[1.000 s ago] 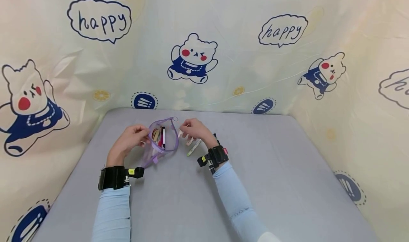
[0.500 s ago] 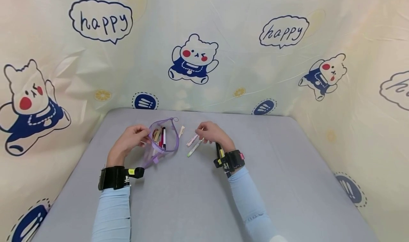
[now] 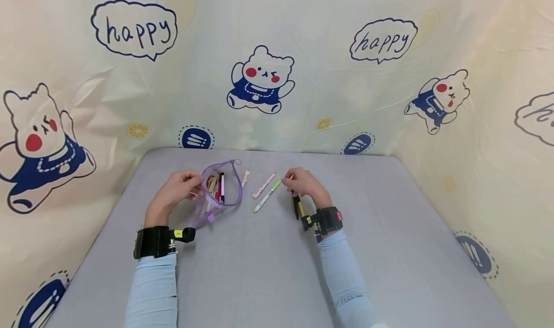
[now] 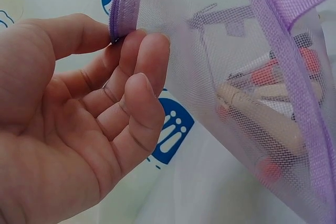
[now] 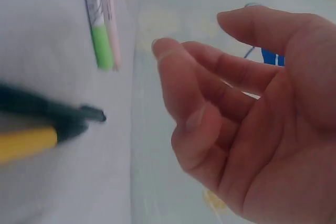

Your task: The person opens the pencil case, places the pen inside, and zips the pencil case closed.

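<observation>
A person's left hand (image 3: 175,188) pinches the zippered rim of a see-through mesh pouch with purple fabric trim (image 4: 296,77), which stands gaping toward the far left of a grey tabletop (image 3: 259,270) with slim pens (image 3: 222,188) inside. The right hand (image 3: 305,181), thumb and loosely bent fingers apart and holding nothing, hovers near a black pen (image 3: 296,207) and a yellow-and-black pen (image 3: 301,208). Between pouch and right hand lie a white marker with green ends (image 3: 267,196), a pale pink pen (image 3: 264,185) and a cream-coloured stick (image 3: 245,178) just beside the pouch.
</observation>
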Motion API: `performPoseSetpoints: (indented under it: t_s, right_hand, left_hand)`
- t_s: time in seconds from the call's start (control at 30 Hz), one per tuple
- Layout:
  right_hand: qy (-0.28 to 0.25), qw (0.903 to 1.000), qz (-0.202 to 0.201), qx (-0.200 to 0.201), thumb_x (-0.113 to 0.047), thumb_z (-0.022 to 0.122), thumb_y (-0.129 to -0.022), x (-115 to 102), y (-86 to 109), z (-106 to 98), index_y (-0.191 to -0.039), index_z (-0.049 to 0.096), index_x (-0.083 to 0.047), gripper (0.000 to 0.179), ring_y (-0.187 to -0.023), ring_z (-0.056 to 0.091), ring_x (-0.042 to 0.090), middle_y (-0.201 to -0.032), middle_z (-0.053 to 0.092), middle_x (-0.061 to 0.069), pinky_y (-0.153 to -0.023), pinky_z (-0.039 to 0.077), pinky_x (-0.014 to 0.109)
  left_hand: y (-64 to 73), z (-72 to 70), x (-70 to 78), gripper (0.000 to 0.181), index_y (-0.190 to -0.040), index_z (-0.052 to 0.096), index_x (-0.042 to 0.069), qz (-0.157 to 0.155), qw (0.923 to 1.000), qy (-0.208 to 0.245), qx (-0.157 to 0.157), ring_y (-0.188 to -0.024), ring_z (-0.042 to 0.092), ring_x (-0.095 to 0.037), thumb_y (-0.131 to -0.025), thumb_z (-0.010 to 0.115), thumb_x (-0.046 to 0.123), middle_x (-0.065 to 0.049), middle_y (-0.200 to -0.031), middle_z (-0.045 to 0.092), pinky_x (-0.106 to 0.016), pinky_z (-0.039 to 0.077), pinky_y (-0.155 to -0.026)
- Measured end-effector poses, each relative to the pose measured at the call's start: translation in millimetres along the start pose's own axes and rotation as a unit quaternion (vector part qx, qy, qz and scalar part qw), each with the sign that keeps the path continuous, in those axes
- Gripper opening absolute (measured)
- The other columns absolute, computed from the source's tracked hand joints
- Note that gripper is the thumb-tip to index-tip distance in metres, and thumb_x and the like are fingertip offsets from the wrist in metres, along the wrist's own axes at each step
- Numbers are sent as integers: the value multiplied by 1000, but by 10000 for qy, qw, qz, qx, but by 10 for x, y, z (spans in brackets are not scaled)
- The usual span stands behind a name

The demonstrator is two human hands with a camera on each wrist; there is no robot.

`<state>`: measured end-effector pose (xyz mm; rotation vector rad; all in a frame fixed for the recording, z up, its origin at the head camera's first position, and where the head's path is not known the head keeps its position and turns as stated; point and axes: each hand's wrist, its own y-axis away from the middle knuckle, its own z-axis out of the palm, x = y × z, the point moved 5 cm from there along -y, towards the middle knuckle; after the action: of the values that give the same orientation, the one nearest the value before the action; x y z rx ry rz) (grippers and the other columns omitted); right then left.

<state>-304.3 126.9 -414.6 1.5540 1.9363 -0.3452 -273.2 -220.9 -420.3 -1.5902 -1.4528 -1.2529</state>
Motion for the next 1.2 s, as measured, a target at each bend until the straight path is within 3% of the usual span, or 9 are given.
performPoseSetpoints:
  t_s: [0.2,0.4,0.63,0.87,1.2]
  right_hand:
    - [262,9978,601,133,-30,57,-97,151,48,-106,-111,63,-10,25,-75,66,26,-92,70,11,-59,50,30]
    - [539,9939,945,168,-27,60,-95,296,33,-103,-124,58,-10,33,-79,65,25,-91,67,6,-62,50,31]
    - [907,9902,1065,-66,-24,60,-94,415,29,-37,-118,58,-10,27,-76,63,24,-91,64,6,-59,47,30]
    - [818,9887,1252,-46,-20,60,-92,492,30,12,-111,58,-11,21,-72,60,23,-91,63,7,-58,46,31]
    - [1014,9880,1162,-49,-18,62,-89,550,-28,124,-102,61,-11,15,-72,58,20,-90,64,6,-58,46,28]
  left_hand:
    - [-23,9,-5,37,-117,55,-3,54,10000,-68,-14,-79,65,-12,-103,50,30,1,-88,66,-28,55,-69]
    - [-31,-5,-14,37,-118,54,-4,66,9998,-179,-24,-82,64,-15,-104,47,29,-4,-93,64,-29,55,-70]
    - [-26,22,-5,37,-118,55,-4,97,9996,-245,-75,-83,65,-16,-104,47,30,-5,-93,64,-29,56,-70]
    - [-39,33,-10,39,-119,54,-4,78,9997,-231,-73,-82,65,-15,-104,47,31,-3,-92,64,-29,55,-70]
    - [-33,27,-8,39,-118,53,-6,152,9994,-299,-67,-85,66,-20,-104,47,31,-4,-92,64,-30,56,-69]
